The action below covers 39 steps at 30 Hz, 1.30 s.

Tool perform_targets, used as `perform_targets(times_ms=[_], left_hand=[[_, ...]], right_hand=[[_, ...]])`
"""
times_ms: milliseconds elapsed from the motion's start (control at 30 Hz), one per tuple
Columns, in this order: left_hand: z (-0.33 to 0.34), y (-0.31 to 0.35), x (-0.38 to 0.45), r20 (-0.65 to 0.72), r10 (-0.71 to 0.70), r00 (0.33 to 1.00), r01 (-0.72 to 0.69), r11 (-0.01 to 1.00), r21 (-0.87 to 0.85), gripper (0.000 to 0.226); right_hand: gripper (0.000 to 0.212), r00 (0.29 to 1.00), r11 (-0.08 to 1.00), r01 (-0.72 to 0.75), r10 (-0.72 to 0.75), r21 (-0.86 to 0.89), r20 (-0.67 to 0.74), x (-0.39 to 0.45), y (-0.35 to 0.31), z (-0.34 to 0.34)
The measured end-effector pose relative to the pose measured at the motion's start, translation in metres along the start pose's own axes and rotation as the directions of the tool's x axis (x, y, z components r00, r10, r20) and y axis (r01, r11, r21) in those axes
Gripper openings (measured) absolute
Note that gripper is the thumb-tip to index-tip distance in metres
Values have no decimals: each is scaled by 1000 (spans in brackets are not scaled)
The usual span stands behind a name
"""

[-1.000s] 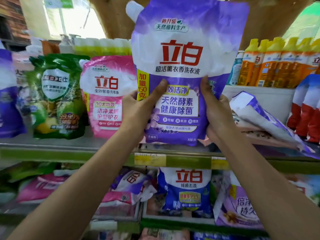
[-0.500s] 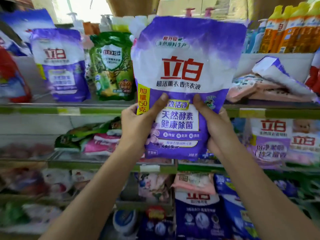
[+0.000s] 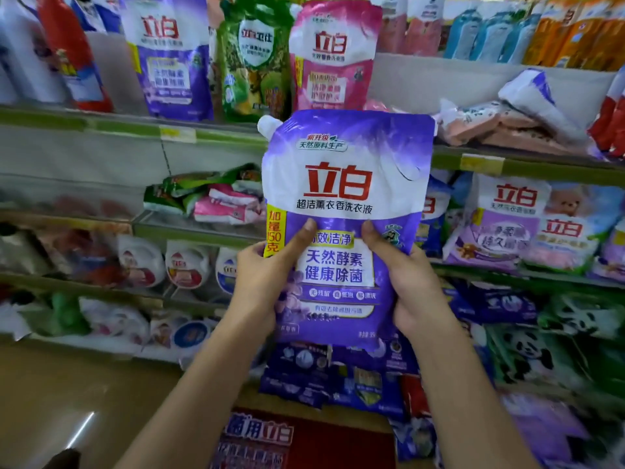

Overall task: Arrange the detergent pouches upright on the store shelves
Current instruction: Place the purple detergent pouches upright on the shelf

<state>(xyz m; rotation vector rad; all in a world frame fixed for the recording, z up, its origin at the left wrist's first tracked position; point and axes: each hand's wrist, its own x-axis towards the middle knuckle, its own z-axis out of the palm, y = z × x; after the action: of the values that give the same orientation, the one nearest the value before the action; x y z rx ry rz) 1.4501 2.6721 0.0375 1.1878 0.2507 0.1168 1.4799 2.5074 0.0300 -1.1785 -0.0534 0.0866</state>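
Both hands, left (image 3: 260,282) and right (image 3: 411,289), grip an upright purple pouch (image 3: 341,184) before stocked shelves (image 3: 216,133).

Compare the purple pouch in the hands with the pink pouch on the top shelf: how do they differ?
The purple pouch is held off the shelf by the left hand and right hand; the pink pouch stands upright on the top shelf. Colours differ. Both carry the same red logo.

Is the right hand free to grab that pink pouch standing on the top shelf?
Probably not yet: the right hand and left hand both grip the purple pouch, held before the pink pouch.
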Motion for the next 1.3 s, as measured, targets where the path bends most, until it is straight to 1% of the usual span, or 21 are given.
perform_targets(times_ms=[100,233,400,533,600,700,800,833,900,933,967,1033,1067,1167,1300], left_hand=[[-2,-16,-34,-11,-19,1000,19,1000,-1,21],[-9,-35,-72,-25,-60,998,60,998,8,30],[-15,-41,-99,-31,-90,995,91,996,19,40],[-18,-38,-107,-22,-87,996,87,995,38,48],[-21,-34,-108,-20,-87,996,88,995,54,47],[-29,-28,-110,-26,-73,997,74,996,49,42],[-41,-24,-112,-50,-65,997,67,997,35,41],[-46,-22,-112,-64,-57,996,60,998,35,41],[-55,-17,-113,-97,-43,994,47,998,31,46],[-59,-14,-114,-110,-39,993,42,999,24,50],[-65,-10,-115,-124,-36,992,39,999,20,53],[-76,-4,-117,-150,-22,988,26,999,24,55],[-82,-1,-118,-167,-10,986,14,1000,24,54],[-100,6,-122,-207,23,978,-22,1000,8,47],[-121,12,-127,-256,48,966,-46,999,13,39]], right_hand=[[48,998,999,-36,36,-14,-43,-35,6,-10],[68,993,997,-73,74,15,-90,-76,15,-21],[66,990,995,-80,86,53,-108,-108,21,-21],[72,989,997,-60,66,54,-133,-117,19,-18],[72,988,996,-67,75,61,-137,-120,18,-13],[75,983,991,-120,126,54,-130,-121,21,-4],[66,986,989,-133,138,64,-93,-119,28,6],[59,989,990,-126,131,67,-66,-117,30,10],[35,995,992,-102,103,71,-5,-113,33,20],[28,996,993,-93,92,76,18,-112,34,26],[27,995,993,-93,90,78,38,-110,36,33],[40,992,990,-119,114,72,61,-107,41,44],[43,988,988,-138,133,68,75,-107,43,51],[40,977,981,-184,177,54,117,-105,50,72],[46,965,977,-209,199,39,171,-105,58,94]])
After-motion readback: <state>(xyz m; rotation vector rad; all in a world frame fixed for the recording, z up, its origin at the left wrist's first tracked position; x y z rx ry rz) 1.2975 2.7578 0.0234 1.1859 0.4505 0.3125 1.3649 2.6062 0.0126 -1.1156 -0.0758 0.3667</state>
